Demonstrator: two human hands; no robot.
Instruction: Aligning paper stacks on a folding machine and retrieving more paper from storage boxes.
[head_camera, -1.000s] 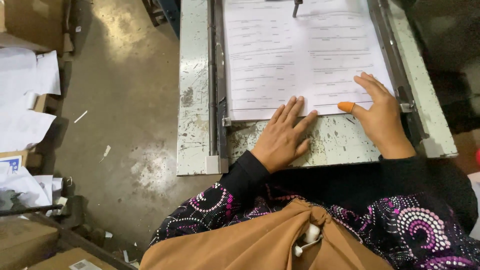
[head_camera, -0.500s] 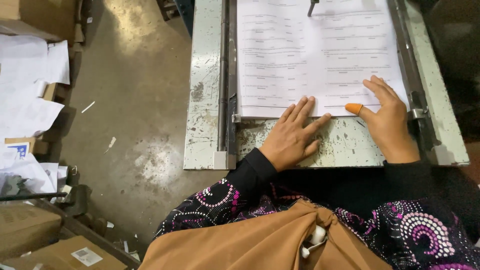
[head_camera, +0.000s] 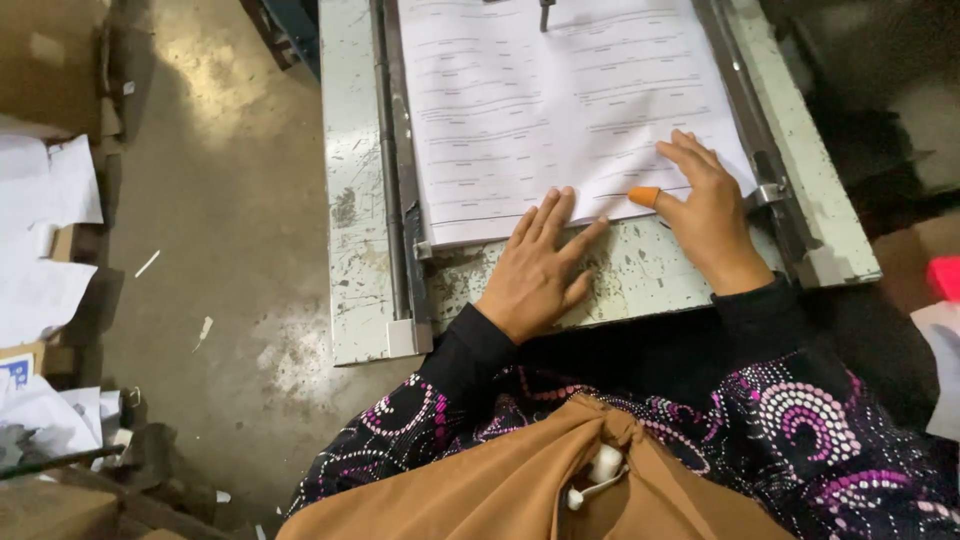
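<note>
Loose white sheets (head_camera: 45, 240) and cardboard boxes (head_camera: 40, 70) lie at nine o'clock on the stained concrete floor (head_camera: 230, 230); a red object (head_camera: 943, 277) sits at three o'clock.

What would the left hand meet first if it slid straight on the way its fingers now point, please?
The left hand points up and rightward; its fingertips already touch the near edge of the printed paper sheet, so it would ride onto that, not the right hand.

Black sleeves cover both arms to the wrists, patterned higher up with pink, purple and white dots. The right hand (head_camera: 712, 212) wears an orange thumb cot (head_camera: 644, 196); a tan cloth (head_camera: 520, 480) drapes below the sleeves.
</note>
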